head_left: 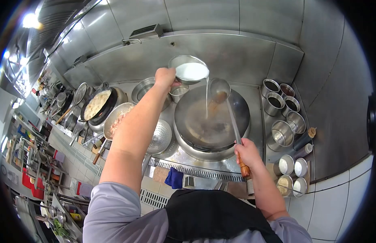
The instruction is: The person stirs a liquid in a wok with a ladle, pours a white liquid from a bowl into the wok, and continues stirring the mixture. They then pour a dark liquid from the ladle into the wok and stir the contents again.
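My left hand point(166, 77) grips the rim of a metal bowl point(189, 69) holding white liquid. The bowl is tilted, and a thin white stream falls from its right edge into the wok point(188, 121). My right hand point(248, 153) is closed round the wooden handle of a long ladle point(219, 90). Its bowl hangs over the wok's far side, with brownish contents in or just below it. Inside the wok, the surface looks hazy and brownish. A perforated strainer point(159, 137) lies left of the wok, beneath my left forearm.
Several metal pots point(280, 134) of sauces and pale seasonings line the right side. At left are a pan of raw-looking meat point(115, 121) and another wok with pale food point(97, 105). A blue cloth point(174, 178) hangs at the stove's front edge. A steel wall point(220, 56) rises behind.
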{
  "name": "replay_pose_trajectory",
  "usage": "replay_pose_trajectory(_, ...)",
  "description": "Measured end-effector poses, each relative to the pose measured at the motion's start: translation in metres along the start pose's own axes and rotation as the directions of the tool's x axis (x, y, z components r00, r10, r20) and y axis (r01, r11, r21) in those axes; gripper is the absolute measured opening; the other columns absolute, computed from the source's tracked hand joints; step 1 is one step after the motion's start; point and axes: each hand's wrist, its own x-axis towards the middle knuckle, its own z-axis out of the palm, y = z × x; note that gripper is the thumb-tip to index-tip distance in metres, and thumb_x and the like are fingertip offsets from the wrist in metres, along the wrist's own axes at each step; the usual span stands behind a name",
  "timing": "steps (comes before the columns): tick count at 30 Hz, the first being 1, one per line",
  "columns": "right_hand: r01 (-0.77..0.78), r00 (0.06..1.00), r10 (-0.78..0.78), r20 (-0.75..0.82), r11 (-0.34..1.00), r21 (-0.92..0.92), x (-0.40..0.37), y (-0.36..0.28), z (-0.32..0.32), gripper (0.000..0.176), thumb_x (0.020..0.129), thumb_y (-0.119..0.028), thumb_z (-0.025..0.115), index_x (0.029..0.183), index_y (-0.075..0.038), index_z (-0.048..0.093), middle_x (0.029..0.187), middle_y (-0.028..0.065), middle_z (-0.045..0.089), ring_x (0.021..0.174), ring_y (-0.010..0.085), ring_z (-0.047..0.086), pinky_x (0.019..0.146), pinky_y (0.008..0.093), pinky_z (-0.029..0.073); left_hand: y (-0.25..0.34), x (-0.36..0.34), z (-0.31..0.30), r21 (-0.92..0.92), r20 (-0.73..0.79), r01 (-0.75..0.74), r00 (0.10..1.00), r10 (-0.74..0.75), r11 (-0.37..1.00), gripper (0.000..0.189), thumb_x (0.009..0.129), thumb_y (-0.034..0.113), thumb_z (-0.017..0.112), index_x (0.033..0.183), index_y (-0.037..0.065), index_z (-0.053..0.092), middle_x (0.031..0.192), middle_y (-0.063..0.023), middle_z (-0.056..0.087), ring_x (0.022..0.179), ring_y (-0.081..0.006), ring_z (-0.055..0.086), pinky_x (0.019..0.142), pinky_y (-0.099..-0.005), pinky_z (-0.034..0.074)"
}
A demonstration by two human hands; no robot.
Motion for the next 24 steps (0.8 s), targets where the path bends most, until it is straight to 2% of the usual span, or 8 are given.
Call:
replay_pose_trajectory(3,0.124,0.988,-0.134,-0.08,0.986,-0.114,-0.004,-0.004,0.001,0.021,0.087,-0.011,0.053,0.103,0.002,0.051,0.063,0.0024,0.05,0.039,0.0126,0.047,0.038,0.0283,0.04,0.001,-0.001,-0.001,-0.01,-0.001,0.0,1.0,0.0,1.0,0.019,0.083,0.008,0.049,0.084,-0.01,0.055,0.074,-0.019,0.061,0.057,-0.0279,0.065,0.049,-0.031,0.056)
replay_pose_trajectory(10,0.208,0.939,-0.288,-0.188,0.911,-0.356,0.007,0.012,-0.005,0.024,0.086,-0.011,0.054,0.105,0.004,0.051,0.068,0.009,0.056,0.044,0.0161,0.055,0.041,0.0314,0.044,0.004,0.001,0.0,-0.003,0.0,0.005,1.0,-0.005,1.0,0.02,0.083,0.008,0.05,0.085,-0.012,0.054,0.078,-0.0193,0.06,0.058,-0.029,0.065,0.05,-0.0321,0.057)
replay_pose_trajectory(12,0.199,0.841,-0.51,-0.182,0.603,-0.772,0.024,0.039,-0.013,0.028,0.085,-0.013,0.051,0.107,0.005,0.051,0.079,0.0237,0.063,0.062,0.032,0.065,0.056,0.0406,0.052,0.005,0.0,0.001,-0.013,-0.004,0.002,1.0,-0.002,1.0,0.021,0.083,0.008,0.05,0.086,-0.012,0.054,0.079,-0.019,0.059,0.059,-0.0294,0.065,0.052,-0.0331,0.058)
replay_pose_trajectory(16,0.028,0.892,-0.38,-0.244,0.586,-0.81,0.034,0.068,-0.006,0.03,0.084,-0.013,0.051,0.106,0.007,0.052,0.083,0.0263,0.063,0.069,0.0358,0.066,0.061,0.0425,0.053,0.004,0.001,0.002,-0.012,-0.003,-0.001,1.0,0.001,1.0,0.021,0.083,0.008,0.05,0.086,-0.013,0.054,0.078,-0.0186,0.059,0.059,-0.0293,0.065,0.053,-0.0332,0.059)
replay_pose_trajectory(19,-0.13,0.987,0.105,-0.12,0.965,-0.226,0.026,0.073,0.002,0.022,0.085,-0.016,0.057,0.092,0.004,0.052,0.07,0.0121,0.059,0.052,0.0233,0.06,0.047,0.0367,0.049,0.003,0.0,0.002,-0.029,0.018,0.011,1.0,-0.011,1.0,0.021,0.083,0.008,0.051,0.086,-0.012,0.054,0.077,-0.0181,0.059,0.059,-0.0289,0.065,0.052,-0.0326,0.058)
replay_pose_trajectory(20,-0.135,0.986,0.109,-0.124,0.965,-0.223,0.024,0.07,0.0,0.022,0.085,-0.016,0.057,0.092,0.004,0.052,0.07,0.0121,0.059,0.052,0.0233,0.06,0.047,0.0367,0.049,0.003,0.0,0.003,-0.032,0.01,0.022,1.0,-0.021,0.999,0.021,0.082,0.009,0.051,0.086,-0.011,0.054,0.077,-0.0178,0.059,0.059,-0.0287,0.065,0.051,-0.0322,0.058)
replay_pose_trajectory(22,-0.29,0.954,0.232,0.19,0.873,0.393,0.016,0.049,-0.004,0.016,0.088,-0.015,0.056,0.083,-0.002,0.048,0.064,0.004,0.052,0.046,0.0143,0.051,0.04,0.0309,0.041,0.002,-0.002,0.003,-0.033,0.005,0.032,0.999,-0.032,0.999,0.02,0.082,0.009,0.051,0.086,-0.011,0.054,0.077,-0.0175,0.059,0.059,-0.0285,0.065,0.051,-0.0317,0.058)
replay_pose_trajectory(24,-0.311,0.943,0.22,0.249,0.85,0.426,0.016,0.04,-0.004,0.016,0.09,-0.014,0.055,0.081,-0.006,0.045,0.063,0.0024,0.05,0.044,0.0124,0.047,0.038,0.0289,0.038,0.0,-0.001,0.003,-0.014,0.008,0.033,0.999,-0.033,0.999,0.02,0.082,0.009,0.051,0.086,-0.01,0.054,0.077,-0.0167,0.059,0.059,-0.0281,0.065,0.05,-0.031,0.057)
